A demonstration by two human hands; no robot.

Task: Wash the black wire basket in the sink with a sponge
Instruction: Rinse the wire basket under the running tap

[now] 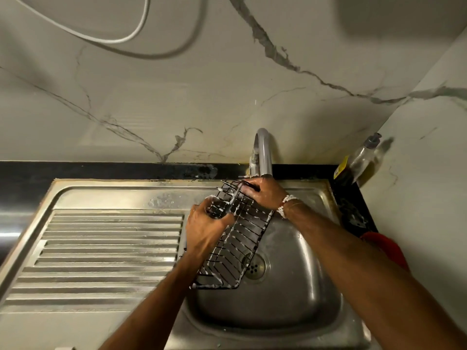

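A black wire basket [235, 251], streaked with white soap foam, is held tilted over the steel sink bowl [290, 286], its lower end near the drain [254, 267]. My left hand [204, 229] grips the basket's upper left edge. My right hand [265, 193] rests on the basket's far end just under the tap spout [264, 152], fingers curled round the wires. No sponge is visible; it may be hidden under a hand.
A ribbed steel draining board [101, 253] lies to the left of the bowl. A soap pump bottle [364, 157] stands in the back right corner, and a red object [386, 248] lies on the dark counter at right. The marble wall rises behind.
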